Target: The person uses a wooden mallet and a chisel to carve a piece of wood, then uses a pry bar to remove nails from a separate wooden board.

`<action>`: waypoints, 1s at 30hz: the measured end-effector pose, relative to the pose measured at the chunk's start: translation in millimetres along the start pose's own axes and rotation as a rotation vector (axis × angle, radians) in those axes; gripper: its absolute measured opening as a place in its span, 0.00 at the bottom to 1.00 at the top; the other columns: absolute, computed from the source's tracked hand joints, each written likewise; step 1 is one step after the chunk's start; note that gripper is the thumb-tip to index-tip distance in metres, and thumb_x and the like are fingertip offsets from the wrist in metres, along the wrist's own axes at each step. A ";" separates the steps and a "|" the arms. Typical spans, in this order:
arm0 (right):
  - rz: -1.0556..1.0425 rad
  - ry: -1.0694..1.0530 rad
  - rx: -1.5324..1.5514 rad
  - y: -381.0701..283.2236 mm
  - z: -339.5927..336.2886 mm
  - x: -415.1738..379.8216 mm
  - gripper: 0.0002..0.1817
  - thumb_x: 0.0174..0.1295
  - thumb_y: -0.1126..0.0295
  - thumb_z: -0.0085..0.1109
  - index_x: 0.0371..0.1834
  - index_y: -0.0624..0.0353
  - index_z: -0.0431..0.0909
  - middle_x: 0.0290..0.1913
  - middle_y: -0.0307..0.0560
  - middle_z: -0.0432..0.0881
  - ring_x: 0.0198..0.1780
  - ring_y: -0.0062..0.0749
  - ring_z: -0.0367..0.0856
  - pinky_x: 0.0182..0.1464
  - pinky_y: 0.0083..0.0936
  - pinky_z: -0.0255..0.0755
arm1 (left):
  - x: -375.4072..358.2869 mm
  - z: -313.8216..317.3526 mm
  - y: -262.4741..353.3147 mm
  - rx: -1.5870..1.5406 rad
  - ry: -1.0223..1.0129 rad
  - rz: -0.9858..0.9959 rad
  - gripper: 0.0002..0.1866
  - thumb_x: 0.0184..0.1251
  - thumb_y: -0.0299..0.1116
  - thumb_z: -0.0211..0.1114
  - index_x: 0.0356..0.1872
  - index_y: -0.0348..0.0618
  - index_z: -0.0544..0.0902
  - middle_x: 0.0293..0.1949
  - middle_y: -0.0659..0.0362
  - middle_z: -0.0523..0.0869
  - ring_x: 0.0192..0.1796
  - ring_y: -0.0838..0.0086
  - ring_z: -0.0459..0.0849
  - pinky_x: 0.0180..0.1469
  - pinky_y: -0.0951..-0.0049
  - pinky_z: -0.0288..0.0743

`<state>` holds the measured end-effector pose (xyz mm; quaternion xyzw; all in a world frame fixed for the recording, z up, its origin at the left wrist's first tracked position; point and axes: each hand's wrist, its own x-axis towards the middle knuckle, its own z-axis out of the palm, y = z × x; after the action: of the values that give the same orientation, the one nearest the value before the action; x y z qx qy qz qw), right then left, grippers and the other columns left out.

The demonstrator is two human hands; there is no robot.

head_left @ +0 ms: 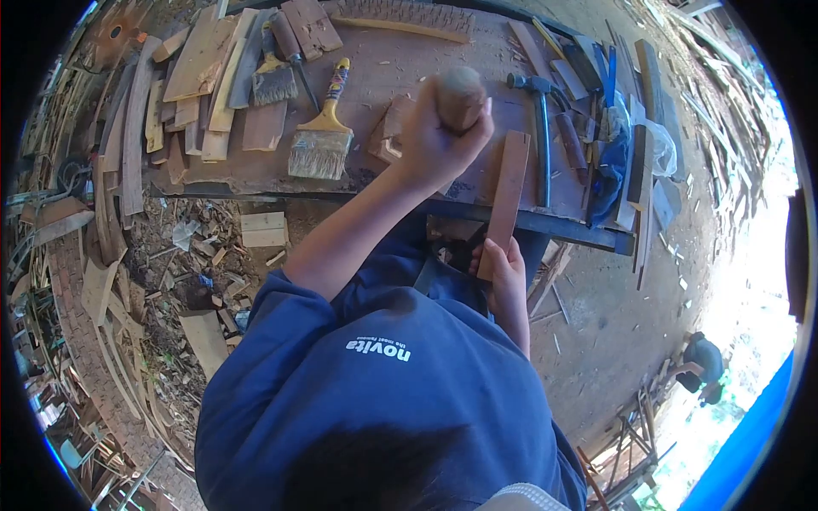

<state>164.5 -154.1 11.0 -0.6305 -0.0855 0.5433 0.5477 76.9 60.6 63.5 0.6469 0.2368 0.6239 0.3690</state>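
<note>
My left hand (439,140) is raised over the workbench (383,72), its fingers wrapped round a thick wooden piece (461,106) with a rounded, greyish end pointing up at the camera. Near the bench's front edge, my right hand (504,266) grips the lower end of a flat reddish wooden strip (511,183). The strip's far end lies over the bench top. To its right is a hammer (543,136) with a blue handle. A wide brush (324,140) lies left of my left hand, and a wooden block (390,128) is partly hidden behind that hand.
Wood offcuts (200,68) and a second brush (273,81) are at the bench's left. A bristled board (405,21) spans the back. Blue cloth (609,170) and clear plastic (660,149) sit at the right. Scraps cover the ground. A person (703,366) is far off at the lower right.
</note>
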 end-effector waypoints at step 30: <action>-0.687 0.414 -0.927 -168.0 -28.8 -103.4 0.17 0.74 0.60 0.46 0.38 0.65 0.73 0.30 0.47 0.76 0.25 0.24 0.71 0.24 0.17 0.65 | -4.7 39.7 11.5 0.072 -0.327 0.042 0.21 0.52 0.40 0.74 0.40 0.51 0.70 0.24 0.60 0.81 0.25 0.63 0.85 0.25 0.63 0.75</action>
<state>228.0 -179.2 198.4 -0.8321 -0.4030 0.1081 0.3655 113.5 42.7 71.4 0.7573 0.1821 0.5092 0.3661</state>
